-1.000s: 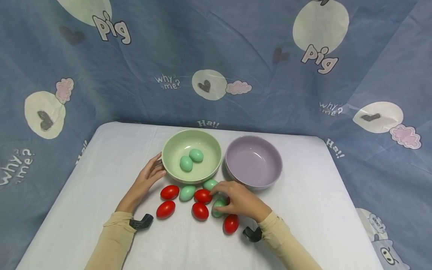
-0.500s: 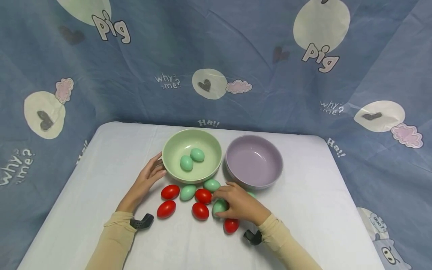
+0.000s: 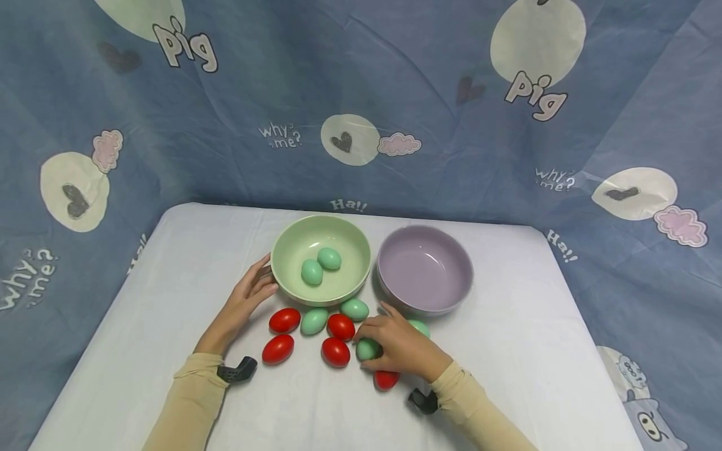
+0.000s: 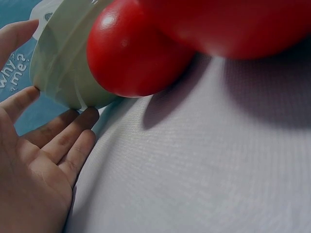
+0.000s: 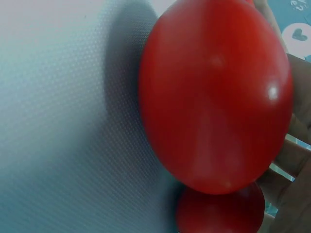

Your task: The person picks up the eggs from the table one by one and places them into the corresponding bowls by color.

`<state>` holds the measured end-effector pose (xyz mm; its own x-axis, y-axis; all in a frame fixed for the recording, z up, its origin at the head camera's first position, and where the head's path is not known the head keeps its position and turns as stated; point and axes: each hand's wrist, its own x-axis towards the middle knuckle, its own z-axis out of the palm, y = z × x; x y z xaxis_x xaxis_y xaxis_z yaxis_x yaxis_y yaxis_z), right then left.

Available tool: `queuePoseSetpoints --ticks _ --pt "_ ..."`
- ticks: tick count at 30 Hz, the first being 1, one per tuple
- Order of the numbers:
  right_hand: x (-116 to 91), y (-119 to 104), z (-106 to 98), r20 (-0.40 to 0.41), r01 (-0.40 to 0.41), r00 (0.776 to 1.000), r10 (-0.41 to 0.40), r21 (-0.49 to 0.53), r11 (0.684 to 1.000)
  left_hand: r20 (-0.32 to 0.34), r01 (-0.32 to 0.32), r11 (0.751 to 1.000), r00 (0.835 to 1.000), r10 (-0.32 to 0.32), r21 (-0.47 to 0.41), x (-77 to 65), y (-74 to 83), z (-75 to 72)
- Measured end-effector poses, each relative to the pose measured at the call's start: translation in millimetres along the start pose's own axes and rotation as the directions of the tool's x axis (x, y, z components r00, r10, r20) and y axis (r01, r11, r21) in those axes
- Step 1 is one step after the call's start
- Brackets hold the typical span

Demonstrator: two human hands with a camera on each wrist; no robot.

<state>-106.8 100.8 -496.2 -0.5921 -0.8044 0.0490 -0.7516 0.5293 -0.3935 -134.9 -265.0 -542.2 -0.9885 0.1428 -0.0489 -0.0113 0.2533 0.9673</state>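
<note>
My left hand (image 3: 239, 307) rests its fingertips against the left side of the light green bowl (image 3: 293, 250), its fingers fairly straight. Two green eggs (image 3: 312, 272) lie inside that bowl. In front of the bowls, my right hand (image 3: 403, 344) holds a green egg (image 3: 368, 349) on the table, thumb and fingers curled about it. Partly under the same hand show a red egg (image 3: 386, 379) and another green egg (image 3: 419, 327). The right wrist view has a large red egg (image 5: 216, 97) close up, with a second red egg (image 5: 221, 211) below it and fingers behind.
The purple bowl (image 3: 424, 269) stands right of the green one. Several red eggs (image 3: 278, 349) and green eggs (image 3: 313, 321) lie loose on the white-covered table (image 3: 507, 351) before the bowls. A blue printed cloth (image 3: 361, 81) hangs behind.
My right thumb and fingers have drawn in around the green egg, and the hand has shifted slightly, uncovering the green egg at its right. The left hand stays put.
</note>
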Motion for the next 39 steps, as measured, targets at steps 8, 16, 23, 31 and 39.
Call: queuePoseSetpoints --ticks 8,16,23,31,39 --pt "0.8 -0.1 -0.6 0.004 -0.016 1.0 0.016 0.027 1.0 0.007 -0.015 0.999 1.0 0.015 -0.029 0.0 0.5 -0.1" --pt "2.8 0.5 -3.4 -0.016 -0.008 1.0 0.01 0.083 0.996 0.003 -0.012 1.0 1.0 0.012 -0.015 -0.4 0.9 0.3" --pt "5.4 0.8 -13.6 -0.009 -0.049 0.999 0.052 0.179 0.983 0.004 -0.014 1.0 1.0 0.014 -0.013 -0.3 0.7 0.3" --pt "14.7 -0.7 -32.1 -0.044 -0.051 0.997 0.062 0.223 0.974 -0.001 -0.019 1.0 1.0 0.019 -0.002 -0.1 0.4 -0.1" --pt "27.7 0.1 -46.9 -0.053 -0.031 0.998 0.045 0.241 0.97 -0.003 -0.015 1.0 1.0 0.015 -0.001 -0.4 0.4 0.2"
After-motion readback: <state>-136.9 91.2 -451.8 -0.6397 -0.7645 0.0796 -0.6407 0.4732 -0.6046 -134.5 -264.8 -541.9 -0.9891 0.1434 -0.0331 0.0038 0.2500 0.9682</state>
